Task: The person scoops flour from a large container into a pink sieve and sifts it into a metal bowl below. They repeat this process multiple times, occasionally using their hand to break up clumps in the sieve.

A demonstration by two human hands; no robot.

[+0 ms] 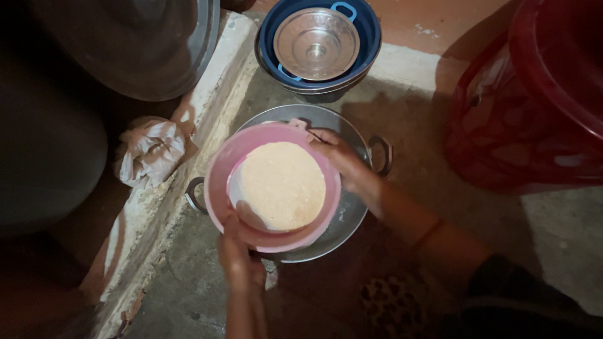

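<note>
The left hand [239, 257] pinches the near rim of the pink bowl [220, 169], its grip closed there, while the right hand [339, 157] clamps the far right rim. Between them the bowl, holding pale grainy mash [282, 185], sits over a wide metal pan [355, 210] on the floor.

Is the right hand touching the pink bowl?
Touching. The head view shows the right hand gripping the far rim of the pink bowl, fingers curled over its edge, while the left hand holds the near rim.
</note>
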